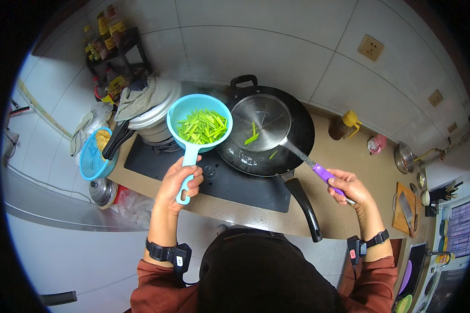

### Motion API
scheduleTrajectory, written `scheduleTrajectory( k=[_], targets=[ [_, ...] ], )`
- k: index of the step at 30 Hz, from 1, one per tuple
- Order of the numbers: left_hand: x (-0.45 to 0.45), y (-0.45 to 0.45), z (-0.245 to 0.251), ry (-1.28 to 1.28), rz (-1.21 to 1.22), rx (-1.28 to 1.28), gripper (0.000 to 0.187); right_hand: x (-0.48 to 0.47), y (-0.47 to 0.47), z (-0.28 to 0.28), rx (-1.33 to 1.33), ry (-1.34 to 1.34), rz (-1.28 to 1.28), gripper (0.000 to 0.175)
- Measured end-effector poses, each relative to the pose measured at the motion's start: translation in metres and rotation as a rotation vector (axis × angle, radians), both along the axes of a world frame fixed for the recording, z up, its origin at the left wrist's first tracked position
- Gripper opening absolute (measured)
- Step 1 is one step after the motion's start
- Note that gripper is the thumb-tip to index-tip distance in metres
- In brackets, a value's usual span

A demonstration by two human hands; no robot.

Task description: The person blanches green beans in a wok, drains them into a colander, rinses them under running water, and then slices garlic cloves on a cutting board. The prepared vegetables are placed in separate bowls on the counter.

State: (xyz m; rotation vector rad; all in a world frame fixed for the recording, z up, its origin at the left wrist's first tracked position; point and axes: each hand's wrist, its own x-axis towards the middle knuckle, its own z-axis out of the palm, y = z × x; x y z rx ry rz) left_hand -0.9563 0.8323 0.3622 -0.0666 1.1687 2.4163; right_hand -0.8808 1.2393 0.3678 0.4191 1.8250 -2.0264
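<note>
My left hand (180,180) grips the handle of a light blue plastic ladle-like bowl (172,121), which holds cut green vegetable stalks (202,127). My right hand (346,187) is closed around the purple handle of a wire mesh skimmer (274,113). The skimmer's round mesh is over a black wok (303,129) on the stove, with a few green pieces (252,139) on it. Another green piece (273,155) shows in the wok, beside the mesh. The blue bowl is just left of the skimmer, near the wok's left rim. Whether the mesh touches the wok is unclear.
A pressure cooker (150,117) with a cloth on its lid stands left on the black cooktop (243,195). The wok's handle (305,211) juts over the counter's front edge. A blue basket (87,156) is far left. Rightward are a yellow-lidded jug (338,127) and a cutting board (399,213) with a cleaver (405,205).
</note>
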Motion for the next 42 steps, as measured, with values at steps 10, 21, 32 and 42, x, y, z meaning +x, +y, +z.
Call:
scheduleTrajectory(
  k=[10, 21, 32, 42],
  targets=[
    [-0.007, 0.002, -0.005, -0.012, -0.050, 0.025, 0.026, -0.002, 0.025, 0.047, 1.000, 0.435, 0.042, 0.037],
    [-0.002, -0.002, -0.007, -0.030, -0.020, 0.031, 0.027, -0.002, 0.000, 0.025, 0.230, -0.106, 0.115, 0.036],
    [0.006, -0.008, -0.011, -0.049, 0.037, 0.035, 0.028, -0.016, 0.011, 0.013, 0.663, 0.254, -0.005, 0.040],
    [0.008, -0.006, -0.012, -0.024, 0.034, 0.026, 0.028, -0.022, -0.004, -0.023, 0.324, 0.080, 0.076, 0.040]
  ],
)
